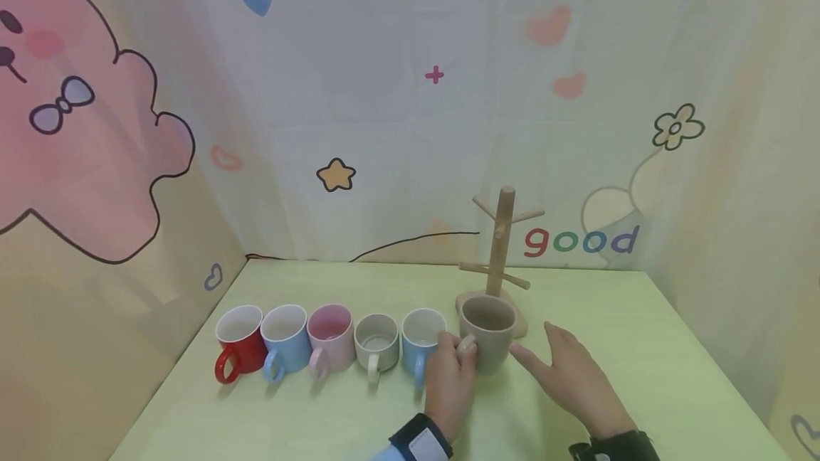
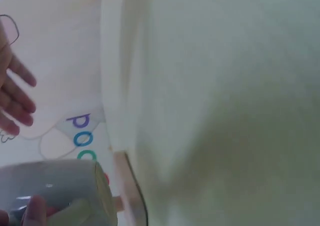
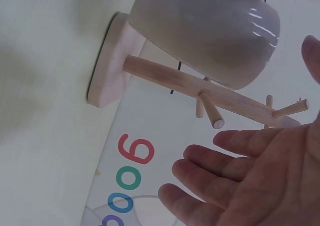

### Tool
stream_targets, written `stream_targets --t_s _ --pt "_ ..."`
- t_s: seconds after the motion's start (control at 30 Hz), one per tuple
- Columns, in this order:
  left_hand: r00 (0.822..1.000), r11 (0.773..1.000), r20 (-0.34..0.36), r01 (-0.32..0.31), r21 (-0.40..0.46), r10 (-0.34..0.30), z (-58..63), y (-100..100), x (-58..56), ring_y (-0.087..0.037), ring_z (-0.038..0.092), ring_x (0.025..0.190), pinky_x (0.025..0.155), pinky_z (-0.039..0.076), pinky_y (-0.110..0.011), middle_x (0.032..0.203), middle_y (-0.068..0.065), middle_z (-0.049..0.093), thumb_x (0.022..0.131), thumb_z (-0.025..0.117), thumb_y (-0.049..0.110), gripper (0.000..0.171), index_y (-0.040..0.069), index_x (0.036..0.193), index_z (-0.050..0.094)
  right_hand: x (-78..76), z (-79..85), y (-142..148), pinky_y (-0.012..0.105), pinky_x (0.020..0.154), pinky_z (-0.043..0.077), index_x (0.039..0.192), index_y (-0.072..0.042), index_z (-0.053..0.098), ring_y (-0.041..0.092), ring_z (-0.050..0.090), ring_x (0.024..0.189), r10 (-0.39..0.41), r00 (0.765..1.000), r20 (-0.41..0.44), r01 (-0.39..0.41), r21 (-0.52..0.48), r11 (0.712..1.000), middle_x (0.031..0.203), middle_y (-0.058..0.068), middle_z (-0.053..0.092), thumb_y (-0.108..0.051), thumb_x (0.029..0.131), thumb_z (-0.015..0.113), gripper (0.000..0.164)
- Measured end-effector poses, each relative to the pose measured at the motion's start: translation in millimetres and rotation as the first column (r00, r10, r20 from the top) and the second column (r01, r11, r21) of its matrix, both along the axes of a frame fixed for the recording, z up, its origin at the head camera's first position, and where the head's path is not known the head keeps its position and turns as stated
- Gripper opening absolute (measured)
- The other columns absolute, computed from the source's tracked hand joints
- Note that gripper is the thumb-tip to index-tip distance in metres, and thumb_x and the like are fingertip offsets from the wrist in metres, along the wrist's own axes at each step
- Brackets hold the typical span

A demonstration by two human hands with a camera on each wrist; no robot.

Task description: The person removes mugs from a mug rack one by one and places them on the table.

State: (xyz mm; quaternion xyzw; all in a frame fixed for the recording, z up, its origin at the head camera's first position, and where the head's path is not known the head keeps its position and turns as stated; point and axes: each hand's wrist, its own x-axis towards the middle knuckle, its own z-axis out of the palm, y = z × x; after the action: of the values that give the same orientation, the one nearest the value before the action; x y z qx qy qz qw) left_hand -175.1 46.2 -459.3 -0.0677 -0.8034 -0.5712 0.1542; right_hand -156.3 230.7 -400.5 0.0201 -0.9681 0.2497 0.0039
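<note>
A grey-beige mug is held up off the table by my left hand, whose thumb and fingers pinch its handle at the mug's left side. In the left wrist view the mug lies sideways at the lower left, its base above the tabletop. My right hand is beside the mug on the right, fingers spread and holding nothing. The right wrist view shows its open palm facing the mug. Behind the mug stands a wooden mug tree with bare pegs; the mug hides part of its base.
Left of my hands, a row of mugs stands on the pale green table: red, light blue, pink, off-white and another light blue. A printed curtain closes off the back.
</note>
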Motion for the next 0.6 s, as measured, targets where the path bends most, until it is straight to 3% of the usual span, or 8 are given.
stream_targets --t_s 0.37,0.6 --pt "0.992 0.992 -0.032 -0.117 0.046 0.118 -26.5 20 6.0 -0.010 0.052 0.072 0.063 0.043 -0.029 0.078 0.004 0.054 0.093 0.064 0.005 0.014 0.008 0.095 0.050 -0.4 -4.6 1 0.066 0.105 0.031 0.143 0.020 0.029 0.056 0.031 0.135 -0.010 0.999 0.044 0.010 -0.012 1.000 0.146 0.042 0.031 -0.071 0.093 0.044 0.104" --pt "0.984 0.979 -0.007 -0.178 0.098 0.180 -39.1 30 8.8 -0.012 0.057 0.074 0.065 0.047 -0.030 0.082 0.002 0.059 0.091 0.064 0.001 0.017 0.007 0.095 0.049 -0.1 -6.9 0 0.066 0.105 0.031 0.143 0.020 0.030 0.055 0.031 0.135 -0.009 0.998 0.060 0.012 -0.042 0.999 0.145 0.042 0.032 -0.072 0.092 0.046 0.106"
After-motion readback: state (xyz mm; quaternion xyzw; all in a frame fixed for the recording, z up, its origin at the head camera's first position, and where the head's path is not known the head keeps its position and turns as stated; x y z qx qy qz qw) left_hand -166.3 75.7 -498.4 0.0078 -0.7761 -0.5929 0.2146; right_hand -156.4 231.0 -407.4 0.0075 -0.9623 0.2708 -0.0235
